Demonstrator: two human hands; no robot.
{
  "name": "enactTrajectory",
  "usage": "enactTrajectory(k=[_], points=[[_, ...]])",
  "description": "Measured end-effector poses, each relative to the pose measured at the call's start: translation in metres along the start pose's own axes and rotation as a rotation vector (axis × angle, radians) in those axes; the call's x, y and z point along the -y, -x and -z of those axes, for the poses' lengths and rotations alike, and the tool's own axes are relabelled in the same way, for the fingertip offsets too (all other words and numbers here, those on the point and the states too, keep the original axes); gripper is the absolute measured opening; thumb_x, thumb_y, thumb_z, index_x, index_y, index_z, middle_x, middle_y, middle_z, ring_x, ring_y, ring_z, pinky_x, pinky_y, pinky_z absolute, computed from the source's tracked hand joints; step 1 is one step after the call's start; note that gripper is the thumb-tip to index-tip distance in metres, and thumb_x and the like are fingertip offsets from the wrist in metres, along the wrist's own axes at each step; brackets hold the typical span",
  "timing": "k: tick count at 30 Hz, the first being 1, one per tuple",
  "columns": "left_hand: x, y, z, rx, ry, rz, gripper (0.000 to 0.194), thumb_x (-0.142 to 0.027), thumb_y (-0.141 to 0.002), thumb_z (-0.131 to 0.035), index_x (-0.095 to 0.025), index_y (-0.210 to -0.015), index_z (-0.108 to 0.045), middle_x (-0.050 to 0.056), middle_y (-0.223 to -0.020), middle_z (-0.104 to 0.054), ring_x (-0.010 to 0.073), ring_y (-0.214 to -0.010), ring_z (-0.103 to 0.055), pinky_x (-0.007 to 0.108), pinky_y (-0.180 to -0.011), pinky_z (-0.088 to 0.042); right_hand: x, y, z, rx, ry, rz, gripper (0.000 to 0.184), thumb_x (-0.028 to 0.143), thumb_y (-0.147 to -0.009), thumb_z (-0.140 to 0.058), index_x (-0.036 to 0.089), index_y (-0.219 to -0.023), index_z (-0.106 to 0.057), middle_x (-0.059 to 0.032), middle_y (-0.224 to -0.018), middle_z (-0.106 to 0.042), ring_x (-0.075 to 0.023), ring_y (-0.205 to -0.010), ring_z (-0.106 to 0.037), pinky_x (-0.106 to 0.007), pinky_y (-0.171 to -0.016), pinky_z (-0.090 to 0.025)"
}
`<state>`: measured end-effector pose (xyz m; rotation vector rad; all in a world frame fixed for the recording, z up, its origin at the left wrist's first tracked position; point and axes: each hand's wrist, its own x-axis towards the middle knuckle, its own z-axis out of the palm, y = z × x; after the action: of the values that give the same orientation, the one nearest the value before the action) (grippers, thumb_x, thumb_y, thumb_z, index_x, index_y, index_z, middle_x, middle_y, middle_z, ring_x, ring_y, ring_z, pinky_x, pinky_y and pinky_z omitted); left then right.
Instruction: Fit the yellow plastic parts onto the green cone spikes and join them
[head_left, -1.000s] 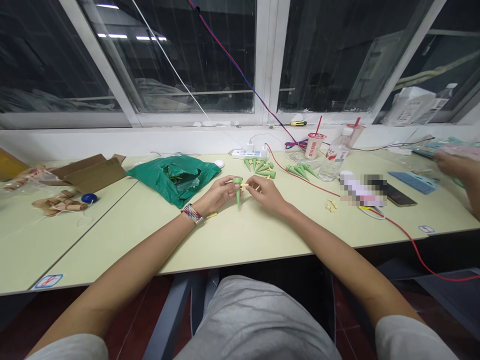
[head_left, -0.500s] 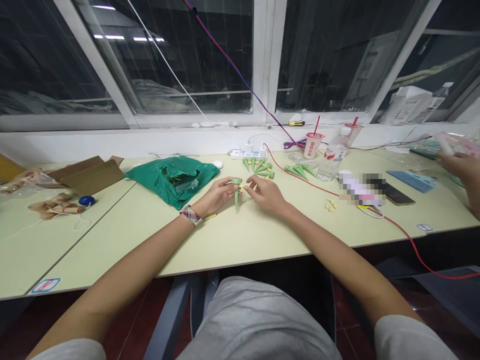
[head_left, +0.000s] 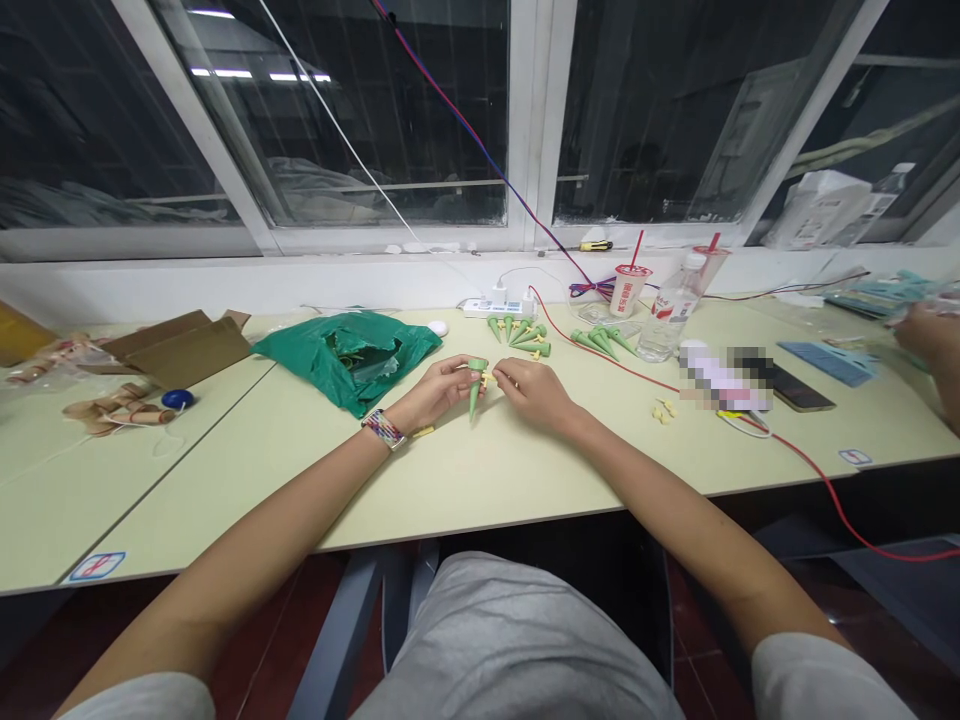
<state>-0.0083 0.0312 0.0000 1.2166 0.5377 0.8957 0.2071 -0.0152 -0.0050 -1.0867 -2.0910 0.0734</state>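
Note:
My left hand (head_left: pixel 442 388) is closed around the wide top of a green plastic plant watering spike (head_left: pixel 474 398), its tapered tip pointing down above the table. A small yellow valve (head_left: pixel 487 379) sticks out from the spike's side, toward the right. At that valve the fingers of my right hand (head_left: pixel 534 390) are curled and pinched; the fingertips partly hide the contact. Behind my hands lie several more green spikes (head_left: pixel 600 342), some with yellow valves fitted. Loose yellow valves (head_left: pixel 663 410) rest to the right, and a yellow piece (head_left: pixel 424 431) lies by my left wrist.
A torn green plastic bag (head_left: pixel 300 350) lies left of my hands. Toward the back are a power strip (head_left: pixel 491 308), a cup (head_left: pixel 628 292) and a water bottle (head_left: pixel 664 325). A red cable (head_left: pixel 806 465) crosses the right side. Another person's hand (head_left: pixel 934 340) shows at the right edge.
My right fingers have drawn closer together at the yellow valve. The spike stays in my left hand. At the far right, the other person's hand and the plastic it holds have shifted.

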Motion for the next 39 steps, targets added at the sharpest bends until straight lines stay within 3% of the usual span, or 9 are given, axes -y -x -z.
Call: enactTrajectory(k=[3,9,16,22,26,31,34,36,39], points=[[0.0014,-0.0004,0.0010,0.013,-0.001,0.012,0.025,-0.020,-0.077,-0.090,-0.014,-0.097,-0.076,0.006,-0.094,-0.074,0.0158,-0.083,-0.070,0.030,-0.085,-0.054,0.0010,-0.0001,0.0004,0.011,0.001,-0.014,0.031,0.034,-0.111,-0.041,0.022,-0.094,-0.064,-0.0051,-0.090,-0.072,-0.0186,-0.079,-0.062,-0.030,-0.071,-0.037],[-0.0001,-0.0010,0.0000,-0.049,0.077,0.050,0.029,-0.018,-0.073,-0.092,-0.015,-0.091,-0.069,0.003,-0.088,-0.074,0.0170,-0.081,-0.072,0.030,-0.081,-0.053,0.0023,0.0011,-0.0011,-0.011,-0.066,-0.042,0.015,0.036,-0.104,-0.057,0.023,-0.110,-0.061,-0.0037,-0.098,-0.076,-0.0177,-0.078,-0.065,-0.029,-0.070,-0.039],[-0.0004,-0.0009,-0.0007,-0.019,0.027,0.030,0.030,-0.023,-0.075,-0.092,-0.016,-0.091,-0.068,0.004,-0.089,-0.073,0.0173,-0.080,-0.072,0.030,-0.080,-0.054,0.0025,0.0009,0.0001,-0.014,-0.032,-0.006,0.019,0.035,-0.108,-0.049,0.022,-0.106,-0.062,-0.0064,-0.104,-0.075,-0.0176,-0.077,-0.063,-0.029,-0.071,-0.038],[0.0005,0.0033,-0.0037,0.047,-0.117,-0.020,0.038,-0.021,-0.076,-0.091,-0.018,-0.109,-0.073,0.004,-0.097,-0.073,0.0160,-0.085,-0.069,0.031,-0.085,-0.055,0.0004,-0.0010,-0.0027,0.035,-0.121,-0.094,0.026,0.037,-0.110,-0.045,0.023,-0.093,-0.060,-0.0022,-0.086,-0.071,-0.0179,-0.075,-0.061,-0.028,-0.068,-0.036],[0.0021,0.0029,-0.0035,0.046,-0.138,-0.027,0.036,-0.024,-0.077,-0.090,-0.018,-0.109,-0.073,0.004,-0.095,-0.073,0.0160,-0.083,-0.069,0.030,-0.083,-0.055,0.0018,-0.0016,-0.0045,0.076,-0.215,-0.172,0.030,0.038,-0.110,-0.044,0.024,-0.089,-0.059,-0.0005,-0.079,-0.069,-0.0172,-0.071,-0.060,-0.028,-0.066,-0.035],[0.0032,0.0009,-0.0031,0.053,-0.113,-0.023,0.032,-0.026,-0.078,-0.090,-0.017,-0.104,-0.075,0.007,-0.101,-0.075,0.0156,-0.082,-0.069,0.030,-0.083,-0.055,0.0040,0.0007,-0.0028,0.037,-0.066,-0.065,0.016,0.037,-0.106,-0.052,0.023,-0.107,-0.061,-0.0047,-0.098,-0.075,-0.0187,-0.078,-0.063,-0.029,-0.069,-0.037],[0.0034,0.0012,-0.0030,0.049,-0.102,-0.014,0.033,-0.025,-0.076,-0.091,-0.017,-0.105,-0.075,0.007,-0.102,-0.075,0.0160,-0.085,-0.070,0.031,-0.086,-0.055,0.0039,0.0012,-0.0012,0.023,0.014,-0.006,0.018,0.034,-0.108,-0.047,0.023,-0.104,-0.061,-0.0069,-0.101,-0.074,-0.0193,-0.081,-0.063,-0.030,-0.069,-0.035],[0.0038,0.0018,-0.0026,0.049,-0.120,-0.008,0.037,-0.025,-0.077,-0.091,-0.018,-0.110,-0.075,0.006,-0.099,-0.075,0.0171,-0.087,-0.071,0.032,-0.089,-0.055,0.0035,0.0005,-0.0021,0.023,0.003,-0.015,0.022,0.034,-0.109,-0.044,0.023,-0.097,-0.060,-0.0059,-0.096,-0.073,-0.0192,-0.080,-0.063,-0.030,-0.068,-0.035],[0.0045,0.0027,-0.0018,0.023,-0.174,-0.019,0.042,-0.026,-0.077,-0.091,-0.019,-0.115,-0.074,0.004,-0.090,-0.074,0.0189,-0.089,-0.072,0.034,-0.090,-0.055,0.0026,-0.0013,-0.0075,0.050,-0.177,-0.136,0.031,0.038,-0.109,-0.043,0.023,-0.084,-0.054,-0.0014,-0.077,-0.068,-0.0177,-0.071,-0.061,-0.029,-0.066,-0.038]])
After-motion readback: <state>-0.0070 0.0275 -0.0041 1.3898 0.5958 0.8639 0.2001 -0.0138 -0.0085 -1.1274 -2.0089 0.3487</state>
